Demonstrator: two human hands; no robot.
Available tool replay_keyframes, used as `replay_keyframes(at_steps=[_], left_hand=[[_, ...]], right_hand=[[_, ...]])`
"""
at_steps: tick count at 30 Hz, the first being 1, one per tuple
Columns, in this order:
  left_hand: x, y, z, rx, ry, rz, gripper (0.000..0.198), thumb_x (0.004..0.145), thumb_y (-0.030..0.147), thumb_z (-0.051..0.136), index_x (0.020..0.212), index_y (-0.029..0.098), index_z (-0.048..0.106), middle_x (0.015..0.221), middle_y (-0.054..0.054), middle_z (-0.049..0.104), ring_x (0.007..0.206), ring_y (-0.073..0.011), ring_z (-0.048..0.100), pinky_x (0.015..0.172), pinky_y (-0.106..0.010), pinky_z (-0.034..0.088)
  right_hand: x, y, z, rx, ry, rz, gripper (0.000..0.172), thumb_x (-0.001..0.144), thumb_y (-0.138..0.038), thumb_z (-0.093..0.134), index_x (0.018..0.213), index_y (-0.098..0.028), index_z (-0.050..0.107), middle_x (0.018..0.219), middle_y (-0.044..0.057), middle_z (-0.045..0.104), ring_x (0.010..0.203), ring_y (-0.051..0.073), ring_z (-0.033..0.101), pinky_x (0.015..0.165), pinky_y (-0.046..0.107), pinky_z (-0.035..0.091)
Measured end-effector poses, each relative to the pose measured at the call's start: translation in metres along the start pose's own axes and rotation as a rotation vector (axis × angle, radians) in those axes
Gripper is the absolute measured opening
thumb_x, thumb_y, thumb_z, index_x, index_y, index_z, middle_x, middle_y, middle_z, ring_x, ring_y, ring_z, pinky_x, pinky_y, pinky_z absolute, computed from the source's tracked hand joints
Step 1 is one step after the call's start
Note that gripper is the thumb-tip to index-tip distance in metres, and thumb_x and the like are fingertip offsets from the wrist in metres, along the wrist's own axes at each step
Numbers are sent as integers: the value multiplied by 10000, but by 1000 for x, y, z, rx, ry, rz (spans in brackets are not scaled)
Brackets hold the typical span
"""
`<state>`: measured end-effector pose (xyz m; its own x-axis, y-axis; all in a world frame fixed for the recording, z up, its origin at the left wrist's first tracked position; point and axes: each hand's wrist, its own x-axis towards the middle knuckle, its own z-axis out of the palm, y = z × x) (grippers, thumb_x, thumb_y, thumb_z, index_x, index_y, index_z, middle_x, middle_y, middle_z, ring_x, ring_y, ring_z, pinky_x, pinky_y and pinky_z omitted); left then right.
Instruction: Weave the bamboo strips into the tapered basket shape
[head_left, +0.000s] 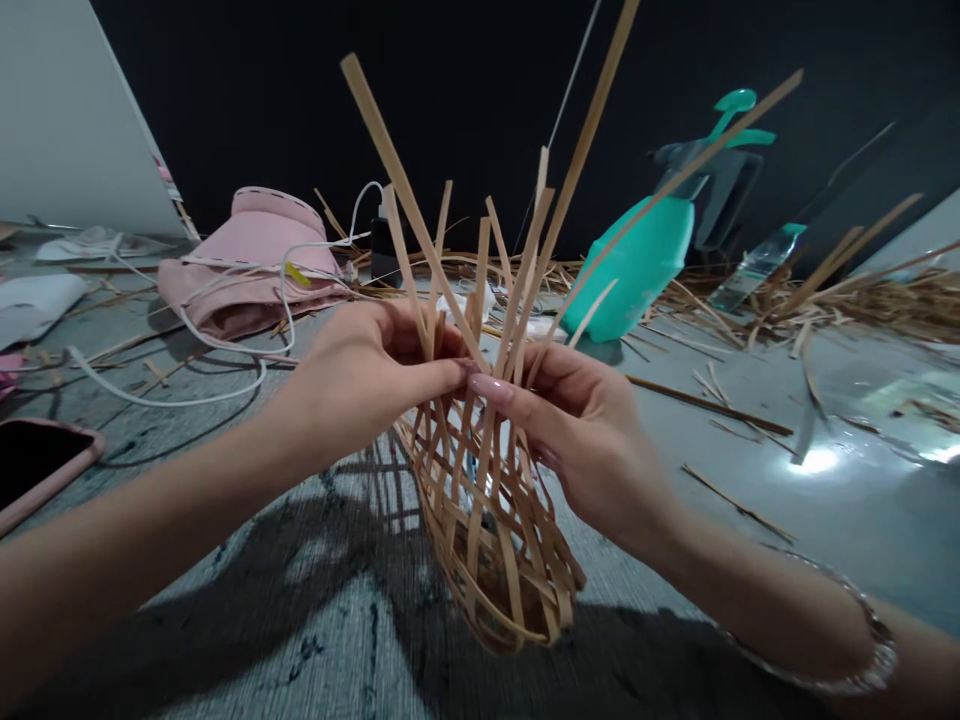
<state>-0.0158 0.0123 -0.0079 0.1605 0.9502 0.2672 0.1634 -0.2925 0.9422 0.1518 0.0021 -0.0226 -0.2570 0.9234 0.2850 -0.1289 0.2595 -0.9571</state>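
A grey rug (225, 610) fills the floor under everything, and one heap of loose dry straw (862, 300) lies behind and to the right of the woven basket (480, 520), which is held in the air above the rug. Its lower part is a rounded open lattice of thin pale wooden strips, and more than a dozen strips rise loose and upright from its mouth; the exact count is hard to tell. The left hand (360, 385) and right hand (585, 440) are on either side of the basket's mouth, both curled and pinching the upright strips, with their fingertips almost meeting. Further back from the basket, one teal pressure sprayer (637, 270) stands to the right and one pink fabric bundle (255, 270) lies to the left. One phone in a pink case (37, 465) lies well left of the basket, one clear plastic bottle (757, 265) lies far behind to its right, and one white cable (180, 395) loops to its left. One beaded bracelet (825, 640) circles the right wrist.
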Motion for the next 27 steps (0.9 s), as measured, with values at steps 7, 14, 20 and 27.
replay_keyframes(at_steps=[7,14,20,27], left_hand=[[2,0,0,9,-23,56,46,695,202,733,696,203,687,677,19,687,659,-139,645,613,-226,514],[1,-3,2,-50,15,-8,105,659,141,742,721,207,690,691,27,711,662,-125,664,606,-196,526],[0,1,3,2,38,-30,115,656,157,758,742,191,689,669,26,703,640,-112,648,583,-177,524],[0,-1,3,-26,48,-17,108,646,179,772,718,193,692,715,2,714,694,-161,677,623,-237,558]], right_hand=[[0,-5,0,8,-12,10,222,720,-276,785,812,-218,592,734,-30,653,599,105,587,500,232,482],[4,-6,-2,1,5,-3,159,714,-246,775,727,-208,622,695,-32,637,600,105,575,510,230,467],[6,-4,-1,-110,27,-2,204,683,-323,819,742,-197,670,737,-3,669,695,144,611,631,278,497],[5,-6,-2,-172,-5,6,196,712,-303,793,813,-201,661,785,7,684,770,177,640,691,315,519]])
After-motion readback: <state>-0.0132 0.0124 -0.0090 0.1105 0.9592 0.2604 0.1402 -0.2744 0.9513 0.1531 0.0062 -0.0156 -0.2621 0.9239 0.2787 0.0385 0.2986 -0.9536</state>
